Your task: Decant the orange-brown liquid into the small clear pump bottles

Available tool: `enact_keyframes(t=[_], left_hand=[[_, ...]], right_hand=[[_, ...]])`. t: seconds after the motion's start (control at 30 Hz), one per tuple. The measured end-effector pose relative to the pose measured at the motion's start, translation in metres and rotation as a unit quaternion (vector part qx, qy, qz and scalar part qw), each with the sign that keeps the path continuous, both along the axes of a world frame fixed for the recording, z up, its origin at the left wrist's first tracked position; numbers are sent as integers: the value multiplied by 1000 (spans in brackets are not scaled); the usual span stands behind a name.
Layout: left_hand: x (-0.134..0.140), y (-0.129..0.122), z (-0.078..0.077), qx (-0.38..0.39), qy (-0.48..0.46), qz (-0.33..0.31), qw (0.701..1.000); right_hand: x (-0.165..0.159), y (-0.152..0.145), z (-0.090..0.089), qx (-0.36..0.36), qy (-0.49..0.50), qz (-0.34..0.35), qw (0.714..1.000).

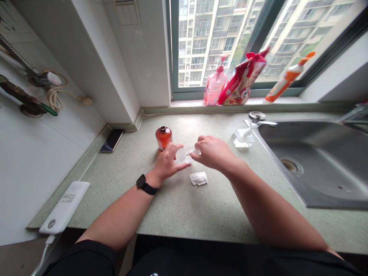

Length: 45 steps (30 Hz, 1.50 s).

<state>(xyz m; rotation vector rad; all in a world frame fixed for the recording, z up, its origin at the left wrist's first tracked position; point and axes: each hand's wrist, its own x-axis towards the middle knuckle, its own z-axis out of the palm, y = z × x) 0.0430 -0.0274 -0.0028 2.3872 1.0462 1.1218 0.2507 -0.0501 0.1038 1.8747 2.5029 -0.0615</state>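
Observation:
Over the counter, my left hand [168,163] grips a clear, flat-sided thing [181,154] between thumb and fingers. It looks see-through, with whitish patches; its exact kind I cannot make out. My right hand [212,152] is closed at the right end of it, fingers curled and pinched; what lies within them is mostly hidden. Just behind my left hand stands an amber bottle [163,138] with an uncapped neck. A folded white tissue [198,178] lies on the counter in front of the hands.
A clear square bottle with a white pump [243,137] stands beside the steel sink [324,165] on the right. On the sill are a pink pump bottle [214,88], a red bag [244,80] and an orange-white bottle [287,78]. Left lie a phone [111,140] and a power bank [65,207].

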Motion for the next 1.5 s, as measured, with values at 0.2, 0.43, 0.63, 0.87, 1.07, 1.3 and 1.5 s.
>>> enact_keyframes(t=[0.2, 0.43, 0.63, 0.87, 1.07, 1.3, 1.5], left_hand=[[-1, 1, -2, 7, 6, -6, 1000], [1, -6, 7, 41, -8, -11, 999], [-8, -12, 31, 82, -116, 22, 990], [-70, 26, 54, 132, -283, 214, 926], [-124, 66, 29, 97, -205, 414, 882], [-137, 81, 2, 5, -130, 492, 861], [-141, 86, -12, -88, -107, 519, 844]], right_hand=[[-4, -1, 1, -18, 5, -10, 1000], [-3, -16, 19, -30, -6, -49, 998], [22, -25, 35, 115, 152, -60, 980], [54, -16, 41, 146, 191, -92, 966], [63, -12, 38, 126, 192, -94, 969], [69, -3, 27, 87, 160, -87, 979], [74, 3, 20, 67, 136, -78, 985]])
